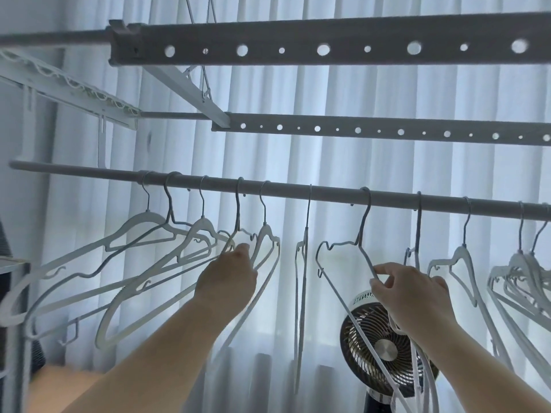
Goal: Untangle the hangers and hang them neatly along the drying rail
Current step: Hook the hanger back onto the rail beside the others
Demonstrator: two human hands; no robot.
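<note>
The drying rail [298,190] runs right across the view, and every hanger I can see has its hook over it. Toward the left end of the rail there's a messy bunch [204,222] of about five, mostly white, all swung sideways and overlapping each other. The left hand [226,275] reaches up into the right side of that bunch, with its fingertips at the shoulder of a white hanger [265,234], the fifth hook along. I only get the back of the hand, so I honestly can't tell if the fingers are closed round it or just touching.

Near the middle of the rail a thin hanger [306,231] hangs edge-on by itself. Just right of that is a grey hanger [343,308], hooked on the rail and turned so it faces the camera. The right hand [414,290] pinches its sloping arm between thumb and forefinger, with the other fingers curled behind. A white loop [419,371] hangs down under that hand too, but whether it's being held, no idea.

Further toward the right end there's another edge-on one [418,228], then a single white one [462,254], then a tight cluster [521,263] by the frame edge.

Behind it all is a pale pleated curtain [357,93], with two perforated bars [298,37] overhead and a round fan [384,350] low down behind the right hand.
</note>
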